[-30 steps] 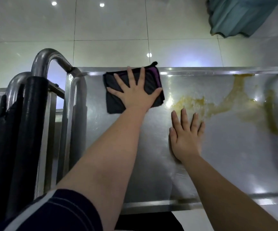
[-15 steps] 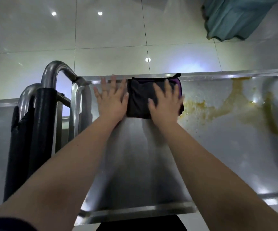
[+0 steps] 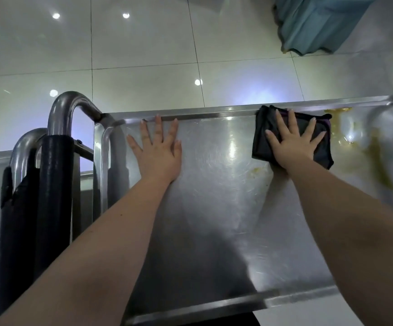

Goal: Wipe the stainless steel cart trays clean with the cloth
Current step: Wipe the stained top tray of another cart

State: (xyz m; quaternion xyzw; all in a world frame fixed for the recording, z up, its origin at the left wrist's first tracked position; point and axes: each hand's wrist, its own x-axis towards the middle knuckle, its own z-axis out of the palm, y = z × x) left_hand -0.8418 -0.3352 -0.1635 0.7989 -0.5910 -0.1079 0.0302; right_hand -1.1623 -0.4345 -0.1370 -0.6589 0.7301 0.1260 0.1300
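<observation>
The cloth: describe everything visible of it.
The cloth is dark, near black, with a purple edge showing at its far right corner. It looks like soft fabric, folded into a rough rectangle with layered edges at its left. It lies flat on the steel tray, close against the far rim, just left of the yellow-brown smear. The right hand presses on it with fingers spread; nothing else touches it.
</observation>
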